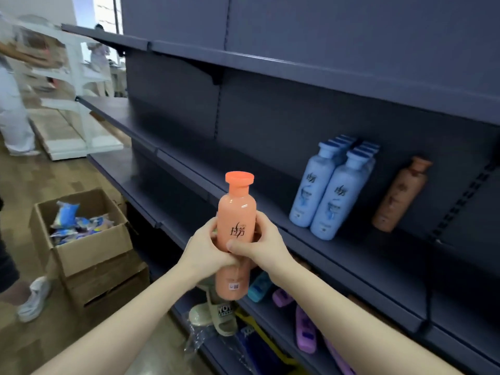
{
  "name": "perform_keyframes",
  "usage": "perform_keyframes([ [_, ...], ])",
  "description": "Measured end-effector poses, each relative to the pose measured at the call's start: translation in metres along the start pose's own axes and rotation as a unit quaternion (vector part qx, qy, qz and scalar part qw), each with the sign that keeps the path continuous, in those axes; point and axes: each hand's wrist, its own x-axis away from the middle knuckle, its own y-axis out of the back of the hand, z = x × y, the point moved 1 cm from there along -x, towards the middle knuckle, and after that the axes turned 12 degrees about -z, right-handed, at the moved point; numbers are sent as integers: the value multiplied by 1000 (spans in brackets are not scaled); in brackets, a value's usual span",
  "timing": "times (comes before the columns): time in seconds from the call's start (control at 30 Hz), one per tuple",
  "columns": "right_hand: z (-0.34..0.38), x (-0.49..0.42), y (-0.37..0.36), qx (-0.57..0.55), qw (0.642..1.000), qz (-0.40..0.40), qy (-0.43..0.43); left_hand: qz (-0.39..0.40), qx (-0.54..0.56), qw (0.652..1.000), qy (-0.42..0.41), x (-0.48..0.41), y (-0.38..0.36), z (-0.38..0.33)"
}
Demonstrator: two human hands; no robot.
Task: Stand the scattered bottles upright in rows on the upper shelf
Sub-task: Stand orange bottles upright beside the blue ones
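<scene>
Since the shelf carries two rows of blue bottles with a brown bottle to their right, open board lies to their left, behind the front lip. The orange bottle is upright, cap up, near that gap and not yet set down. Left hand and right hand both wrap its waist, probably to steady it for placing.

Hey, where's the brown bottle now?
In the head view the brown bottle stands on the right of the shelf, alone, just right of the two rows of blue bottles and beyond the orange bottle gripped by the left hand and right hand.
</scene>
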Motion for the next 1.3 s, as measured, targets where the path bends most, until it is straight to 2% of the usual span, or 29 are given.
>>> perform_keyframes([
  [0.27, 7, -18, 71, -4, 996, -89, 7, 86, 29, 995, -32, -29, -63, -50],
  [0.8, 3, 3, 212, 101, 972, -212, 4, 264, 21, 960, -92, -25, -196, -106],
  [1.3, -12, 7, 265, 140, 932, -335, -1, 341, 26, 928, -145, -30, -266, -122],
])
